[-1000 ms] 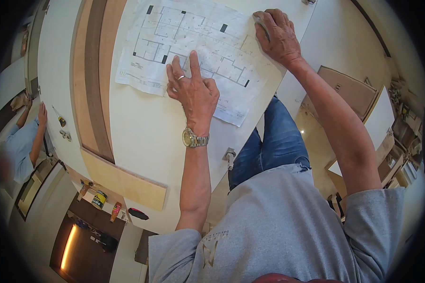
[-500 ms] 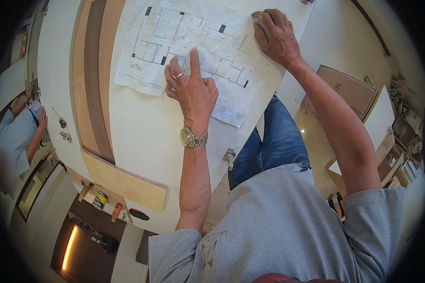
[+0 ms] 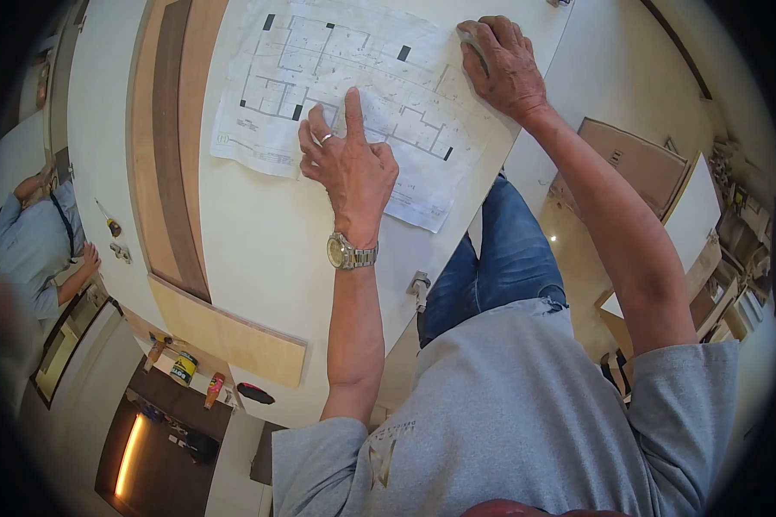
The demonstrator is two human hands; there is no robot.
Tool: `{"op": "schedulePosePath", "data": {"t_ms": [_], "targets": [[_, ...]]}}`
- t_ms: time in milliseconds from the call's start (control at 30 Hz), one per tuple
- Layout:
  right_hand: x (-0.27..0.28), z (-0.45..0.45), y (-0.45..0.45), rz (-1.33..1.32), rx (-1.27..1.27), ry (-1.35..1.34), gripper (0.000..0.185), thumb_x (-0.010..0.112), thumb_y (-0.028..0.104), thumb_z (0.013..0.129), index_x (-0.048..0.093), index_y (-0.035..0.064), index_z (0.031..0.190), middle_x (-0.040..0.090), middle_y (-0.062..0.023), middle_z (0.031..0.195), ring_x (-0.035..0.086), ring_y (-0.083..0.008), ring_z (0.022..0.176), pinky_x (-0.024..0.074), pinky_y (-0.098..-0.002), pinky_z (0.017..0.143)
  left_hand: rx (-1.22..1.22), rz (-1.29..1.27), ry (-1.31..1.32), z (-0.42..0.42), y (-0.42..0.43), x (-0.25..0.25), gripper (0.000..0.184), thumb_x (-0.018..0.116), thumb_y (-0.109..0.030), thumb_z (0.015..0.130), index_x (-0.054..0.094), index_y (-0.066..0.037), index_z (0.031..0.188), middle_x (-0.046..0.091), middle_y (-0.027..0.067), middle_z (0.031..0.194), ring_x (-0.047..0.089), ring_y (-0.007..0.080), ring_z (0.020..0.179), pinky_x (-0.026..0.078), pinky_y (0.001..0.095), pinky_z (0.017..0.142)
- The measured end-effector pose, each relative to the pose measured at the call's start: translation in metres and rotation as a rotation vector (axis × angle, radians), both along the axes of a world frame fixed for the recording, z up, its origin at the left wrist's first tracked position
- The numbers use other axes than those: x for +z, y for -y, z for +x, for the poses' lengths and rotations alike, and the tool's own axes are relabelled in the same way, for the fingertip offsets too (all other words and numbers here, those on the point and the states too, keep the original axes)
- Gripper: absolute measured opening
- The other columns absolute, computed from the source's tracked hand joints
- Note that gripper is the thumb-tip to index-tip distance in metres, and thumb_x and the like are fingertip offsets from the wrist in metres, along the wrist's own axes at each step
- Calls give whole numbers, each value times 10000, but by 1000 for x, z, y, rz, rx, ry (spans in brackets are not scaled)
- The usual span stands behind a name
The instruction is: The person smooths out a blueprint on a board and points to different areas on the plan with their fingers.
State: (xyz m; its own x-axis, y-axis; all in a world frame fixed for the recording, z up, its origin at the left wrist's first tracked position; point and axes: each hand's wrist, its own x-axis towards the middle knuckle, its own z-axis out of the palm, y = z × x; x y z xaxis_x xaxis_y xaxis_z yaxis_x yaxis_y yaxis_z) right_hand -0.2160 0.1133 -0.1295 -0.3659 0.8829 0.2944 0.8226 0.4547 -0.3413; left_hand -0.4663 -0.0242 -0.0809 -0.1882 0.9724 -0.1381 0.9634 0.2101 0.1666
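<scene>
A printed floor plan (image 3: pixel 362 95) lies on a white board (image 3: pixel 259 224), its edges slightly wavy. My left hand (image 3: pixel 351 164), with a ring and a wristwatch (image 3: pixel 351 252), rests over the plan's lower part. Its index finger is stretched out on the drawing, the other fingers are bent and apart, and it holds nothing. At the plan's right side, my right hand (image 3: pixel 507 73) is curled over a small greyish rounded object (image 3: pixel 472 45), mostly hidden under the palm and fingers.
Wood strips (image 3: pixel 174 146) and a light plank (image 3: pixel 233 332) lie left. A screwdriver (image 3: pixel 109 222), a yellow-black can (image 3: pixel 183 368) and a black oval object (image 3: pixel 255 393) are nearby. A co-worker (image 3: pixel 39 246) leans in at far left. A metal hinge (image 3: pixel 419 286) sits at the board's edge.
The co-worker at far left has shifted, one hand now lower along the board's edge. My left hand has slid very slightly up and left. My right hand has barely moved.
</scene>
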Motion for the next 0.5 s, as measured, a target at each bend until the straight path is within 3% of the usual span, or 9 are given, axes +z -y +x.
{"op": "schedulePosePath", "data": {"t_ms": [500], "targets": [[-2,1,0,5,0,-1,364,671,267,1030,652,176,1381,610,-75,1273,603,-281,1196,490,-465,1004,-13,16,20,-3,2,-5,823,637,-166,927,409,-292,1707,325,302,1631,291,513,1502,374,726,1087]]}}
